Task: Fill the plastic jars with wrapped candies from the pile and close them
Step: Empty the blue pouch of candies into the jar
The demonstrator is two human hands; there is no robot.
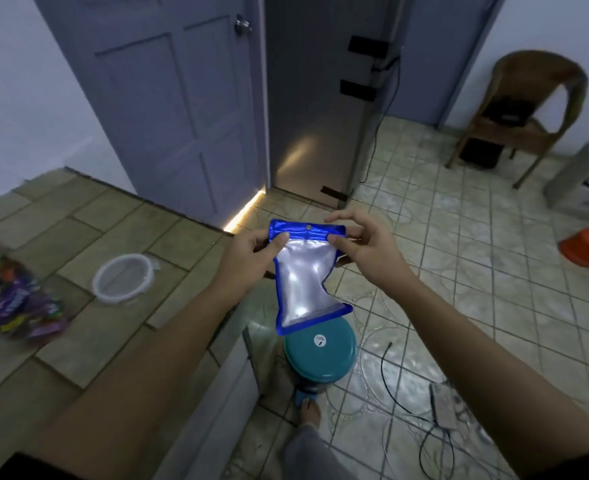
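Seemingly before any filling, the left hand [251,251] and right hand [366,251] pinched a blue-edged pouch [303,271] by its top corners, past the counter's [113,341] right edge. The candies [12,292] lay at its left edge, near perhaps a jar [123,278], needing scooping next.

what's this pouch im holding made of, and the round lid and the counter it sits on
Pouch: apparently thin flexible plastic film, with a glossy clear or silvery front and metallic blue foil-like edges. It creases and throws bright highlights.
Lid: seemingly rigid translucent plastic, since the counter shows through its middle.
Counter: matte tan tiles with visible grout lines, ceramic or stone, hard to tell which.
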